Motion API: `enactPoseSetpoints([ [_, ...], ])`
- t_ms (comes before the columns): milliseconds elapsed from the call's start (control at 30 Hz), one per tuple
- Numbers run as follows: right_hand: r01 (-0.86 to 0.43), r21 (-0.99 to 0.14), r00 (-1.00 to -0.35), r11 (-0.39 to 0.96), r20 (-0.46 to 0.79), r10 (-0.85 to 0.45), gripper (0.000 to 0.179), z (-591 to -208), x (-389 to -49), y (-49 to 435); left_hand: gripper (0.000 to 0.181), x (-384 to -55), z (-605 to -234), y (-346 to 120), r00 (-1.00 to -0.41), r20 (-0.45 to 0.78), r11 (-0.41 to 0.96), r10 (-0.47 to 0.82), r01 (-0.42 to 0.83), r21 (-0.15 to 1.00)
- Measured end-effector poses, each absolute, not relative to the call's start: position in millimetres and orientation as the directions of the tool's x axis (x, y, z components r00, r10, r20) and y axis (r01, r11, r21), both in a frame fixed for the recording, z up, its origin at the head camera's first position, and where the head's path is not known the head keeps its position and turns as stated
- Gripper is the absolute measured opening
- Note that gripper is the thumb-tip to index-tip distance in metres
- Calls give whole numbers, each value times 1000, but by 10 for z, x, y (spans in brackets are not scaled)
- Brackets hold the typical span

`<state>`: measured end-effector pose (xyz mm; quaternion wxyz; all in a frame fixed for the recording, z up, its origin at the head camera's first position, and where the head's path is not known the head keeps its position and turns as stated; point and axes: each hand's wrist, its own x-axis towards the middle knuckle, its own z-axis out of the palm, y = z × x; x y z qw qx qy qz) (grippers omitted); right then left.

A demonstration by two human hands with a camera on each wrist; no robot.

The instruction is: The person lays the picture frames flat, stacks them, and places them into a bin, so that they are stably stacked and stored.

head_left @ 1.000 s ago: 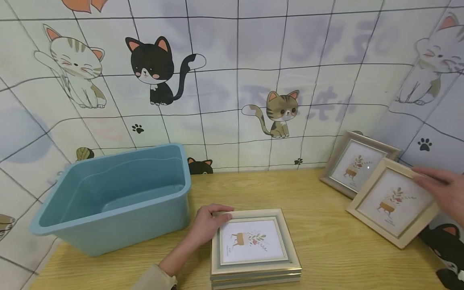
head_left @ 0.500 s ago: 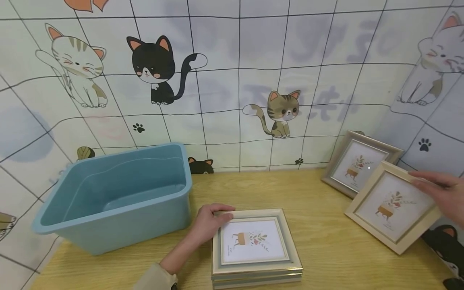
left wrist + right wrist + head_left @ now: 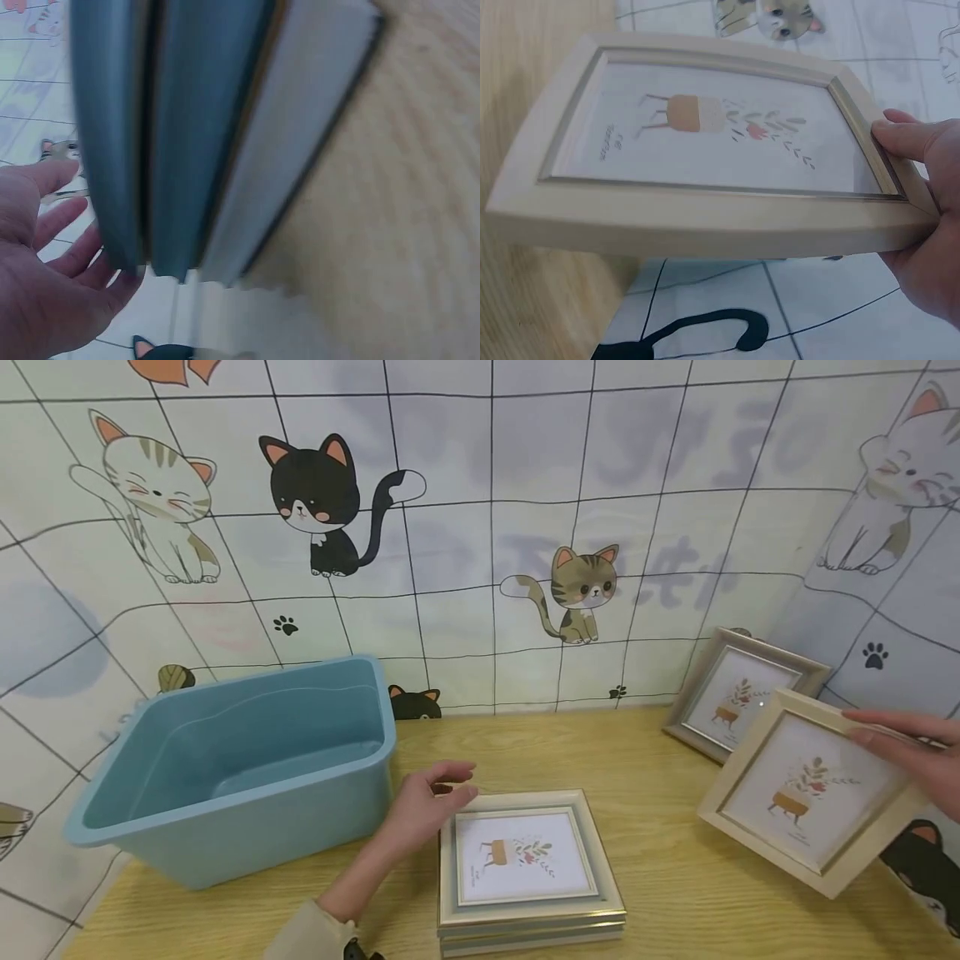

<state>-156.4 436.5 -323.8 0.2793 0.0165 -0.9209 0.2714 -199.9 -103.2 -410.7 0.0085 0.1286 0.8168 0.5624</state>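
The right hand [image 3: 918,756] pinches the cream rectangular picture frame [image 3: 813,789] by its edge, tilted, right of the stack of cream-and-grey-blue picture frames [image 3: 528,868]. The left hand [image 3: 427,806], fingers loose, is at the stack's back-left corner; I can't tell whether it touches. The step seems to be moving that single frame; next calls for a firm pinch, clear of the taupe rectangular picture frame [image 3: 738,697] back-right of the stack. The blue plastic tub [image 3: 300,814] stands left of the stack.

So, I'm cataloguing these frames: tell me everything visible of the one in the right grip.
The cream frame looks like painted wood, with a metallic-looking inner lip around a white print: brown legged pot, leaves, reddish flower. It is tilted, partly covering the taupe frame in the head view. The right grip pinches one side; whether the frame touches the table is unclear.
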Motion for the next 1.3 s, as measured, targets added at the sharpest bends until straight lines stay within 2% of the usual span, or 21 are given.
enactPoseSetpoints([
  [200,-244,-539,-832,806,543,111,39,-3075,-1458,4239,42,-1948,-3873,-1059,-939,188,223,288,257,941],
  [333,-306,-598,-834,741,544,94,46,-2952,-1363,4031,48,-1901,-3753,-991,-886,281,170,369,362,917],
  [433,-329,-628,-844,706,530,79,47,-2895,-1314,3852,52,-1833,-3674,-911,-822,363,137,439,460,877],
  [633,-352,-687,-873,636,486,42,36,-2762,-1296,3474,58,-1719,-3487,-687,-656,531,30,536,643,765],
  [800,-412,-748,-886,521,462,-37,30,-2723,-1282,3118,63,-1638,-3317,-495,-535,626,-52,567,736,675],
  [933,-429,-770,-890,472,451,-74,29,-2761,-1266,2850,62,-1573,-3233,-396,-465,662,-73,588,784,616],
  [1033,-454,-780,-881,431,465,-87,29,-2784,-1274,2695,66,-1544,-3206,-351,-441,672,-100,595,789,606],
  [1100,-469,-795,-875,385,476,-84,28,-2799,-1284,2609,66,-1529,-3204,-336,-448,669,-118,593,774,622],
  [1300,-481,-828,-874,288,479,-81,27,-2845,-1288,2420,72,-1480,-3229,-323,-527,617,-147,585,678,720],
])
